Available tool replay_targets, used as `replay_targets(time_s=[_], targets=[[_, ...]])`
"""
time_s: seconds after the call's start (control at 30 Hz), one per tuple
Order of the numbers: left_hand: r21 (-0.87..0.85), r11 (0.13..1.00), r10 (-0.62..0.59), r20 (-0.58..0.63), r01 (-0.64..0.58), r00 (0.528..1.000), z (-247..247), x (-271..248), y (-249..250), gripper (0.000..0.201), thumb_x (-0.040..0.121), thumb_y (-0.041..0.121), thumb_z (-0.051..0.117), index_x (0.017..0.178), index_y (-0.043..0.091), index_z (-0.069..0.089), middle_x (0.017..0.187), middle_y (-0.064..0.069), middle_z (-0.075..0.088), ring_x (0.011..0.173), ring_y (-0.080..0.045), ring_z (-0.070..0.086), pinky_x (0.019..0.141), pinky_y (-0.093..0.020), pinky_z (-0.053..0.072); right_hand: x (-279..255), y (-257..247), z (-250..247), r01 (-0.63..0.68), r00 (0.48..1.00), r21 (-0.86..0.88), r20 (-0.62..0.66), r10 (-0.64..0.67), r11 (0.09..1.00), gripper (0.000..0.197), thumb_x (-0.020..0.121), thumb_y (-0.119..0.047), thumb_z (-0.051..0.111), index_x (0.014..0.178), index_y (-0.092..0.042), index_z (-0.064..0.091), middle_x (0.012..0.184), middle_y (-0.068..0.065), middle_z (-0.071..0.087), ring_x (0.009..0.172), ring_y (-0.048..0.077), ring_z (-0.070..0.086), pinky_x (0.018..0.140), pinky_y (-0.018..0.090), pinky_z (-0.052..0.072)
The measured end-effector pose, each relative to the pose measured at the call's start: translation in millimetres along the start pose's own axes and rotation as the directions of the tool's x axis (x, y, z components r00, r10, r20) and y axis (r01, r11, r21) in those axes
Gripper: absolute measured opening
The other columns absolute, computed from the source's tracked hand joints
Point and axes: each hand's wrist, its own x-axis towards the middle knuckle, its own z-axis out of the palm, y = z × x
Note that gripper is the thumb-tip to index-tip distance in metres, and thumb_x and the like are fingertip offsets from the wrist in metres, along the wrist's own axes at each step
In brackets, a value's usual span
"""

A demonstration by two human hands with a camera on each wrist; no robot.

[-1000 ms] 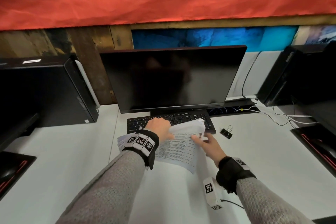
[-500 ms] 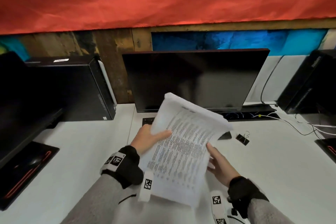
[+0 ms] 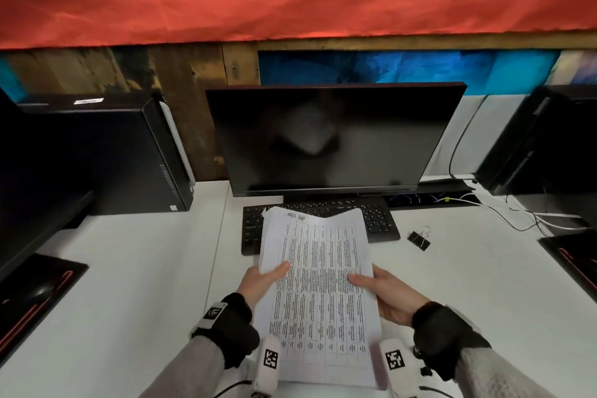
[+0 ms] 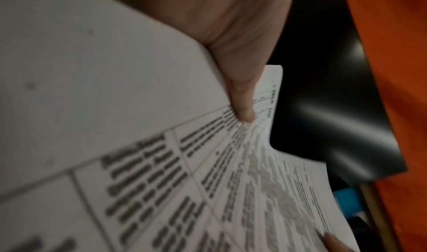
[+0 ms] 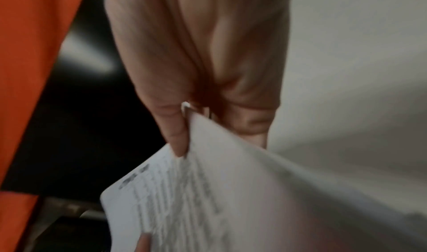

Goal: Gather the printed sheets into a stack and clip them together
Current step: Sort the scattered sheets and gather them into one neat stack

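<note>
A stack of printed sheets (image 3: 318, 287) with table text is held up lengthwise above the white desk (image 3: 129, 268). My left hand (image 3: 263, 279) grips its left edge, thumb on top. My right hand (image 3: 376, 287) grips the right edge the same way. In the left wrist view the thumb (image 4: 242, 95) presses on the sheets (image 4: 161, 182). The right wrist view has the right thumb (image 5: 175, 131) pinching the sheets (image 5: 208, 192). A black binder clip (image 3: 419, 238) with silver handles lies on the desk right of the keyboard, apart from both hands.
A black keyboard (image 3: 378, 220) and a dark monitor (image 3: 332, 139) stand right behind the sheets. Computer towers stand at the left (image 3: 106, 155) and right (image 3: 542, 139). Cables (image 3: 523, 220) trail at the back right. A dark mouse pad (image 3: 35, 297) lies at the left.
The sheets were lifted off the keyboard area and turned from a slant to square in front of me. Both hands shifted to grip the side edges nearer to me.
</note>
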Motion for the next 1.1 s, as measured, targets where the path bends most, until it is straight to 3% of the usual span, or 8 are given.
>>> replay_targets(time_s=[0.1,0.23,0.37,0.53,0.7,0.77,0.97,1.1], targets=[[-0.025,0.995,0.092,-0.140,-0.096,0.986,10,13,-3,0.074,0.070,0.055,0.074,0.125,0.010,0.056,0.121,-0.001,0.063,0.113,-0.019,0.057,0.104,-0.033,0.040,2,-6,6,0.112,0.989,-0.113,-0.086,-0.122,0.987,0.034,0.094,-0.008,0.055,0.128,-0.010,0.052,0.113,0.014,0.070,0.101,0.031,0.069,0.085,0.045,0.056],[-0.160,0.950,0.214,-0.285,-0.267,0.934,22,14,9,0.063,0.071,0.048,0.076,0.122,0.014,0.058,0.116,0.001,0.066,0.109,-0.019,0.061,0.101,-0.042,0.047,-2,-17,18,0.329,0.935,-0.045,-0.125,-0.332,0.943,0.031,0.092,0.000,0.054,0.121,-0.005,0.060,0.113,0.016,0.070,0.100,0.030,0.068,0.084,0.038,0.057],[-0.261,0.945,0.143,-0.206,-0.195,0.968,18,26,0,0.090,0.048,0.059,0.086,0.122,0.020,0.054,0.117,0.000,0.065,0.109,-0.021,0.062,0.097,-0.046,0.048,2,-12,16,0.423,0.892,-0.016,-0.170,-0.419,0.906,0.043,0.081,0.012,0.060,0.121,-0.003,0.060,0.117,0.015,0.068,0.110,0.030,0.064,0.100,0.045,0.048],[-0.186,0.977,0.092,-0.087,-0.107,0.992,9,41,-34,0.096,0.040,0.048,0.094,0.120,0.010,0.058,0.113,-0.005,0.069,0.103,-0.022,0.067,0.094,-0.046,0.052,10,10,8,0.388,0.899,-0.100,-0.177,-0.400,0.916,0.052,0.065,0.006,0.072,0.112,-0.015,0.064,0.113,0.009,0.070,0.108,0.029,0.064,0.102,0.052,0.045],[-0.208,0.968,0.139,-0.010,-0.138,0.990,8,38,-30,0.046,0.066,0.014,0.085,0.108,0.006,0.067,0.104,-0.009,0.073,0.097,-0.021,0.070,0.092,-0.042,0.053,15,13,8,0.347,0.925,-0.127,-0.114,-0.361,0.929,0.052,0.074,0.011,0.069,0.119,-0.016,0.060,0.115,0.003,0.070,0.112,0.023,0.064,0.099,0.036,0.048],[-0.214,0.966,0.149,-0.006,-0.147,0.989,9,38,-30,0.039,0.070,0.011,0.081,0.107,0.007,0.067,0.103,-0.009,0.073,0.097,-0.021,0.070,0.092,-0.040,0.053,18,14,7,0.340,0.929,-0.124,-0.111,-0.354,0.932,0.056,0.075,0.007,0.071,0.124,-0.016,0.057,0.119,0.002,0.069,0.114,0.020,0.063,0.102,0.036,0.046],[-0.201,0.969,0.147,-0.009,-0.146,0.989,6,47,-31,0.063,0.060,0.026,0.089,0.114,0.007,0.063,0.106,-0.007,0.072,0.099,-0.021,0.069,0.094,-0.044,0.052,23,3,8,0.407,0.872,-0.235,-0.186,-0.452,0.882,0.050,0.076,-0.024,0.076,0.123,-0.015,0.060,0.114,0.000,0.071,0.107,0.015,0.066,0.095,0.032,0.049],[-0.060,0.992,0.114,0.053,-0.111,0.992,7,54,-34,0.085,0.048,0.049,0.090,0.120,0.015,0.060,0.113,0.000,0.070,0.106,-0.016,0.065,0.100,-0.042,0.047,28,-5,-1,0.335,0.882,-0.257,-0.253,-0.398,0.906,0.032,0.082,-0.015,0.072,0.111,-0.005,0.064,0.101,0.011,0.074,0.091,0.027,0.072,0.078,0.034,0.058]])
